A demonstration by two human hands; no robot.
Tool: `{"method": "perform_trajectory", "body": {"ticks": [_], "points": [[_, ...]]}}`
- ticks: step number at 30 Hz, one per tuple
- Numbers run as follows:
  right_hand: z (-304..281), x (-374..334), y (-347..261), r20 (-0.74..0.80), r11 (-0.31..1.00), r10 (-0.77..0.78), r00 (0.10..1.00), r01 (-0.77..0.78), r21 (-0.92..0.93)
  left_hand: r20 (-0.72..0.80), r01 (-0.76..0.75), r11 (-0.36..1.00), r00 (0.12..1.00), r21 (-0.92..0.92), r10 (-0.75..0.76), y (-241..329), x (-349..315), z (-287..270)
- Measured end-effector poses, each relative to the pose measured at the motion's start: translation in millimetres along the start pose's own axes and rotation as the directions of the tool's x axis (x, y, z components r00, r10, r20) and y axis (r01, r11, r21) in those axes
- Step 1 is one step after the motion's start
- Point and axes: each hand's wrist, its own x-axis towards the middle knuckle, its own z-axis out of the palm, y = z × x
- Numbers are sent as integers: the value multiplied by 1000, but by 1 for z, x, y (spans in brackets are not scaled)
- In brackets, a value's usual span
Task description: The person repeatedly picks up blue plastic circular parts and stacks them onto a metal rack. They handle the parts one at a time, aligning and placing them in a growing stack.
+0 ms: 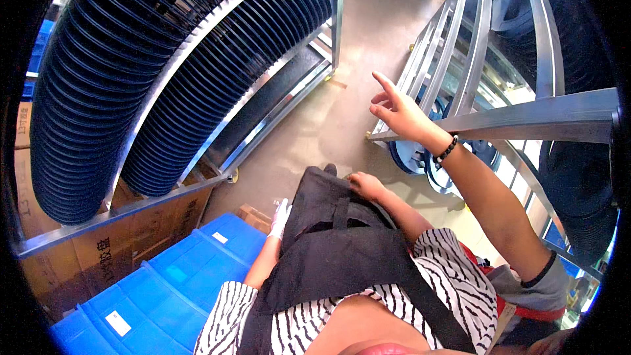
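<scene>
The black apron [335, 246] covers the front of the striped shirt [460, 283]. The right hand [368, 186] is bare and rests at the upper right edge of the apron; whether its fingers grip the cloth cannot be determined. The left hand [279, 220] wears a white glove and is positioned beside the apron's left edge, near the blue boxes [171, 283]; the spacing of its fingers cannot be determined. A co-worker's hand [397, 108] extends from the right, index finger outstretched. Black reels [190, 98] stand in rows at left.
</scene>
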Motion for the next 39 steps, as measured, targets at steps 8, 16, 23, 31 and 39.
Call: {"method": "perform_trajectory", "body": {"ticks": [8,16,23,31,39], "points": [[-70,111,-56,-302,984,56,952,-1,179,-3,-188,906,979,380,205,-13,33,-67],[-216,296,-134,-831,829,447,331,196,523,-43,-192,870,971,454,236,27,63,-194],[-286,388,-132,-803,704,586,113,420,573,-44,-360,673,863,646,504,65,50,-277],[-289,378,-188,-876,741,482,37,516,429,368,-505,-208,239,838,899,336,-76,-171],[-292,353,-210,-906,745,419,59,548,380,420,-49,-423,-50,905,906,590,-44,-79]]}}
